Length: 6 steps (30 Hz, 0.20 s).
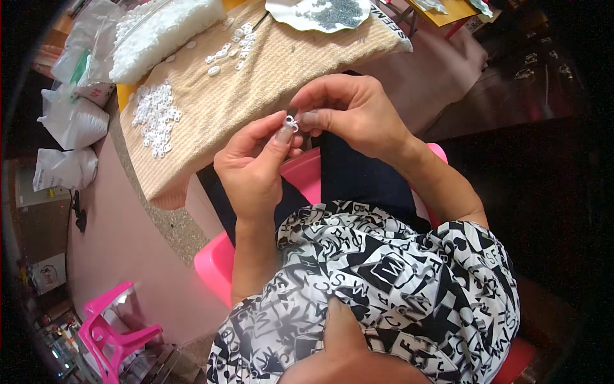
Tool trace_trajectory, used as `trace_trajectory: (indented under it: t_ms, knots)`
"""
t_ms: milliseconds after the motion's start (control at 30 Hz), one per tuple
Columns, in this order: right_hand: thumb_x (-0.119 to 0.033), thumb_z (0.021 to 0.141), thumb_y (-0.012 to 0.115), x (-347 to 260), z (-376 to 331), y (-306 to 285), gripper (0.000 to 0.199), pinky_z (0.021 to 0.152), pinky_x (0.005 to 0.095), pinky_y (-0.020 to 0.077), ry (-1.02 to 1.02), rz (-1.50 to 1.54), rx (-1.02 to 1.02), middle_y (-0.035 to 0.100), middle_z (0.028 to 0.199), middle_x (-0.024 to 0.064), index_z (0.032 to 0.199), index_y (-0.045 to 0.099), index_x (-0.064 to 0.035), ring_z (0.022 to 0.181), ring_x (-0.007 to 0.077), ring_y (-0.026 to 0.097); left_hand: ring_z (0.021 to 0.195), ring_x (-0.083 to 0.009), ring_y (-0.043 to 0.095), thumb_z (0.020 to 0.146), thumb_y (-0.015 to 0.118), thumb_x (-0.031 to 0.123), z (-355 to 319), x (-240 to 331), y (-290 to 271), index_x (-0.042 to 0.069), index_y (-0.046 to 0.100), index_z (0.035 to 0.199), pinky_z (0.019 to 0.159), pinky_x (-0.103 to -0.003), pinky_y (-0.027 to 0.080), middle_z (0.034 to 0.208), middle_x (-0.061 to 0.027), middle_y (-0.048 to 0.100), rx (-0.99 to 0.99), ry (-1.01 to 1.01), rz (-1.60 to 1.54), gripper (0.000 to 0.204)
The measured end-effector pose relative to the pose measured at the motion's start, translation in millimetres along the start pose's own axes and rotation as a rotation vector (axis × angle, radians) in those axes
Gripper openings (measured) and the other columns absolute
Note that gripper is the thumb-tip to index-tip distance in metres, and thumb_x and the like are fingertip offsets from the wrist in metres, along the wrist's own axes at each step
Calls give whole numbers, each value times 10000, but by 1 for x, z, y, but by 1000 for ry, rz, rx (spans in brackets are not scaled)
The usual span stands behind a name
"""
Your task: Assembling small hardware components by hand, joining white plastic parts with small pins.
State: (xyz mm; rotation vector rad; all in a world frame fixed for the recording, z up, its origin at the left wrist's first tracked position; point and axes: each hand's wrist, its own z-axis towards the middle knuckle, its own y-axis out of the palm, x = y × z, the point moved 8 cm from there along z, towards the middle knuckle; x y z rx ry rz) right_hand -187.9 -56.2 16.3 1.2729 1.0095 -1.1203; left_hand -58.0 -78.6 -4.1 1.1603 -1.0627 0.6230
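Note:
Over my lap, just off the near edge of the cloth-covered table, my left hand (251, 168) pinches a small white plastic piece with ring-like holes (291, 123) between thumb and fingertips. Close against its right side, the thumb and index finger of my right hand (366, 118) are pressed together. Whatever those right fingertips hold is too small to make out. Many similar loose white pieces (153, 118) lie heaped on the left of the tan striped cloth (211, 112). A smaller scatter of white oval pieces (229, 52) lies farther back.
A clear bag stuffed with white pieces (167, 33) lies at the table's back left. Behind, a scalloped white plate (280, 14) carries small grey parts. Plastic bags of stacked white items (75, 121) stand left of the table. A pink stool (109, 329) is on the floor, lower left.

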Motion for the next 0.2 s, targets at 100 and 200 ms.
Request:
trace_trajectory:
  t_ms: [100, 200]
  knots:
    - [32, 746, 593, 0, -1, 0, 137, 591, 198, 466, -2, -27, 4, 613, 750, 38, 883, 599, 23, 658, 68, 555, 664, -144, 606, 762, 595, -34, 0, -1, -1, -83, 578, 957, 596, -223, 519, 810, -127, 621, -15, 13, 1, 202]
    - [25, 749, 595, 1, -1, 1, 133, 597, 198, 470, -3, -22, -4, 614, 752, 35, 881, 599, 17, 667, 66, 557, 674, -147, 609, 761, 597, -33, -1, -1, 0, -84, 576, 963, 594, -217, 518, 828, -132, 622, -34, 30, 25, 209]
